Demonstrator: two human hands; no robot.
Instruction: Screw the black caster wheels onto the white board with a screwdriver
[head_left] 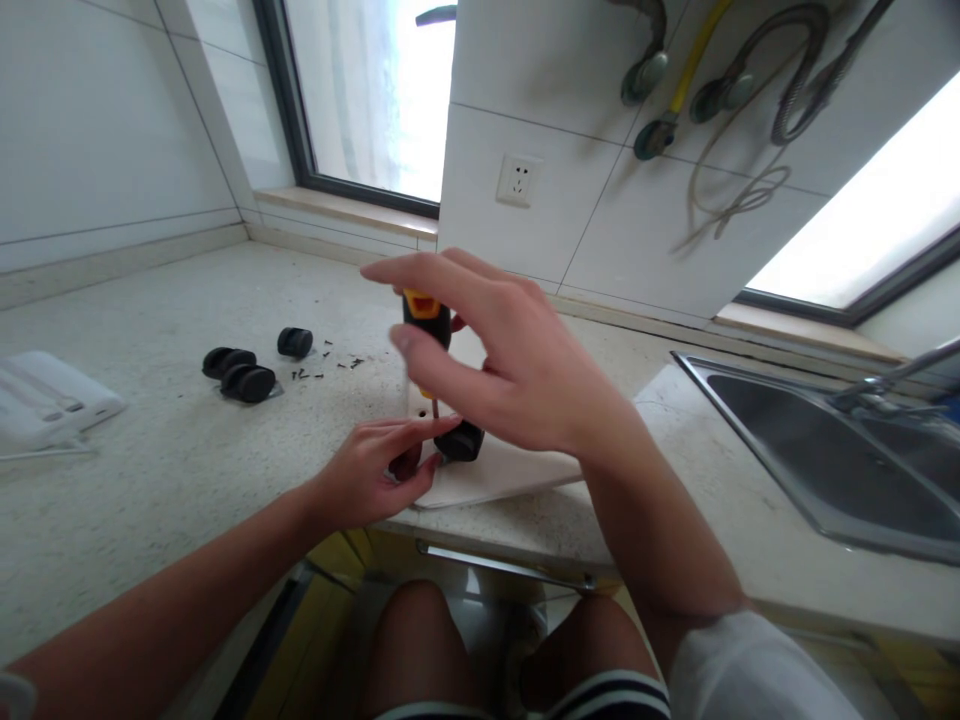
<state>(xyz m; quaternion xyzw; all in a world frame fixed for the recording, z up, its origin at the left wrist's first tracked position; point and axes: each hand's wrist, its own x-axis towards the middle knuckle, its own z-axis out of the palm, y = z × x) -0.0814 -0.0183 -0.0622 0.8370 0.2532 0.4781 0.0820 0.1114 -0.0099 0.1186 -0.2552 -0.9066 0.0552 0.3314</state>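
Note:
A black caster wheel (460, 443) sits on a white board (502, 475) near the counter's front edge. My left hand (382, 460) steadies the caster, index finger stretched along its top and thumb at its near side. Above it a screwdriver (427, 318) with a yellow and black handle stands nearly upright, its shaft meeting the caster's mount. My right hand (502, 350) is round the handle, thumb on the near side and fingers loosely bent over and behind it. The exact finger contact behind the handle is hidden. A dark hole shows in the board beside the shaft.
Three more black casters (248, 383) lie to the left, with several small screws (354, 362) scattered near them. At far left is a white power bank (56, 400) with cables. A metal sink (810, 440) is on the right. A socket (518, 180) and hoses are on the wall.

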